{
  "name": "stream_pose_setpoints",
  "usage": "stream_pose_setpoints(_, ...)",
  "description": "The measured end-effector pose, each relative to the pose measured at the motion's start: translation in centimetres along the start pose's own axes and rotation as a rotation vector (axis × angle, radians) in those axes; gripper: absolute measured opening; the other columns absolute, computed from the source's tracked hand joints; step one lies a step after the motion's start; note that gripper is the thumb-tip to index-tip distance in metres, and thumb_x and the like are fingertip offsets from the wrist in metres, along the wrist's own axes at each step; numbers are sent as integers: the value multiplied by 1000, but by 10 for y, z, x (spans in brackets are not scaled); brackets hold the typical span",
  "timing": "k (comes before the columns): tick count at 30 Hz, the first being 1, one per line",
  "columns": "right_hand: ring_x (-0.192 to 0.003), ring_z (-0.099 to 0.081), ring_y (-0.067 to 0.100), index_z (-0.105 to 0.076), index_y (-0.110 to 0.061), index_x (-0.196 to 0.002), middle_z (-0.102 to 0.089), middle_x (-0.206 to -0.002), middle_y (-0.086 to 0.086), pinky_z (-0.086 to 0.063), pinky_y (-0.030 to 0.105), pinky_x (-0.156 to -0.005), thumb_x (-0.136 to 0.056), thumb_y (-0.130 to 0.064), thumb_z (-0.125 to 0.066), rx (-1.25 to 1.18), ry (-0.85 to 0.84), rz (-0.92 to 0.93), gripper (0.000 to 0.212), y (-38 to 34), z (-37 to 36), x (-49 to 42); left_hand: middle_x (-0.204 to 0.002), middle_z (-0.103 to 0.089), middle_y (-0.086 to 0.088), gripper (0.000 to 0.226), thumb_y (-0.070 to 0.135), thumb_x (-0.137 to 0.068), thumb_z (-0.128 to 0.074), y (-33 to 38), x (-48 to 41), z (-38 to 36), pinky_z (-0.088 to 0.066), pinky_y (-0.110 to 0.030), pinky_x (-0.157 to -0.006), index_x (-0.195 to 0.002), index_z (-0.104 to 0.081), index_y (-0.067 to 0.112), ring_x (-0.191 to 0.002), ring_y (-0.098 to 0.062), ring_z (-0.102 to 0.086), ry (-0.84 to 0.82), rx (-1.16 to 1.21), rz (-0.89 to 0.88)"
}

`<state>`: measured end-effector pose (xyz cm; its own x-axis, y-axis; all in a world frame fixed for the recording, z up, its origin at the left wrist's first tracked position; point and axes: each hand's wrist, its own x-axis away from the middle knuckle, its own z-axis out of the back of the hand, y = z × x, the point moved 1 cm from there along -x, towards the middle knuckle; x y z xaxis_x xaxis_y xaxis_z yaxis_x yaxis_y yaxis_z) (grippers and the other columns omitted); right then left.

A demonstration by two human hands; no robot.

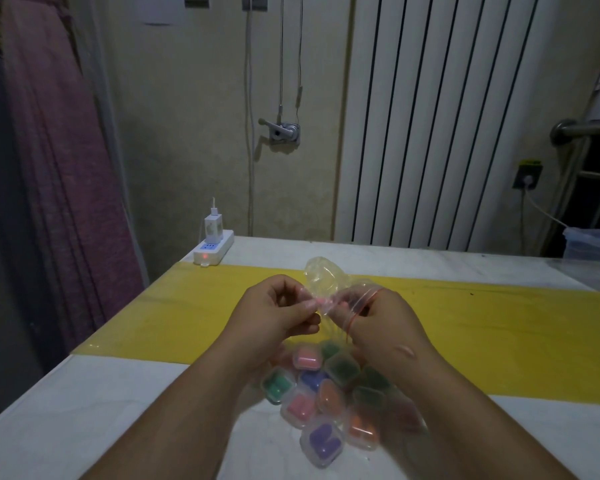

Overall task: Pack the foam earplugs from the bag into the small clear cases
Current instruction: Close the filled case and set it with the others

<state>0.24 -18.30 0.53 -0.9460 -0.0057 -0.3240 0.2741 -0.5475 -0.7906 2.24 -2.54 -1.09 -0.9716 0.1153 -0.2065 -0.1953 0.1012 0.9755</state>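
Above the white table [118, 393], the left hand [278, 313] pinches the crumpled clear plastic zip bag with a red seal strip [323, 275] between thumb and curled fingertips, where a small pink piece [316, 301] shows. The right hand [378, 320] grips the bag's red-edged mouth with bent fingers. Just nearer than both hands, a heap of small clear square cases holding pink, green, orange, blue and purple foam earplugs [323, 393] lies on the table, beside the yellow band [499, 323].

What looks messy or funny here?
Nothing spilled or broken. The small clear cases lie in a jumbled heap, tilted against each other, and the clear bag held by the left hand and right hand is crumpled.
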Motion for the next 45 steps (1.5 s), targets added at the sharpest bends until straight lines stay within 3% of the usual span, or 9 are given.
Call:
stream_pose_setpoints(4, -47, -48, -2, -75, -20, -79, -59, -56, -12, -37, 20, -52, -90, -28, -68, -63, -35, -40, 15, 5, -2, -1, -64, -63, -8, 17, -16, -85, -59, -1, -1, 1, -58, -28, -60, -81, -53, 0, -63, -21, -66, -20, 52, 18)
stream_pose_setpoints(11, -55, -46, 6, -70, -16, -77, -56, -58, -12, -35, 22, -57, -86, -19, -71, -208, -16, -96, 9, 11, -4, -4, -69, -58, -15, 20, -18, -81, -56, 0, -2, 0, -56, -31, -57, -78, -54, 2, -58, -25, -61, 5, 27, 49)
stream_pose_setpoints(16, -53, -48, 3, -70, -16, -82, -62, -63, -10, -40, 23, -54, -86, -15, -71, -240, -2, -59, 5, 7, -3, -3, -65, -59, -11, 11, 1, -81, -71, -1, -1, -2, -54, -31, -58, -81, -60, 1, -60, -23, -60, -13, 37, 50)
stream_pose_setpoints(20, -56, -52, 13, -72, -11, -86, -62, -64, 3, -48, 28, -56, -88, -8, -66, -333, -27, -100, 7, 5, -2, -1, -67, -58, -15, 10, -5, -85, -64, -3, -2, -1, -56, -29, -58, -80, -56, -1, -59, -22, -62, -15, 58, 41)
stream_pose_setpoints(26, -60, -47, 21, -70, 2, -81, -54, -62, 12, -41, 32, -55, -84, 1, -62, -432, -70, -220, 9, 9, -6, -2, -72, -57, -13, 13, -14, -89, -54, -2, -1, -3, -55, -26, -59, -84, -55, -1, -61, -17, -61, -53, 53, 17)
stream_pose_setpoints(31, -63, -50, 20, -74, -9, -82, -60, -67, 9, -44, 32, -58, -86, -8, -69, -451, -76, -224, 6, 7, -4, -1, -72, -61, -11, 17, -16, -85, -53, -1, -1, -3, -56, -30, -62, -86, -61, -1, -63, -21, -60, -45, 44, 42)
stream_pose_setpoints(34, -57, -54, 7, -75, -16, -87, -66, -64, -5, -48, 20, -51, -84, -12, -72, -451, -34, -195, 5, 4, -2, -1, -73, -61, -12, 5, -3, -84, -64, -2, 0, -3, -55, -33, -64, -82, -62, 1, -65, -23, -60, -46, 87, 61)
stream_pose_setpoints(37, -61, -59, 4, -76, -20, -86, -72, -74, -3, -50, 17, -53, -83, -15, -74, -415, 13, -141, 5, 5, -1, -2, -73, -64, -11, 20, 15, -79, -73, -5, 0, -3, -55, -32, -64, -85, -63, -2, -65, -21, -62, -31, 46, 46)
stream_pose_setpoints(45, -70, -58, 19, -73, -11, -83, -66, -76, 14, -51, 25, -58, -87, -8, -69, -529, -22, -247, 6, 3, -3, -2, -71, -60, -13, 17, -9, -93, -50, -6, -2, -5, -56, -26, -60, -83, -59, 0, -64, -18, -61, -52, 64, 27)
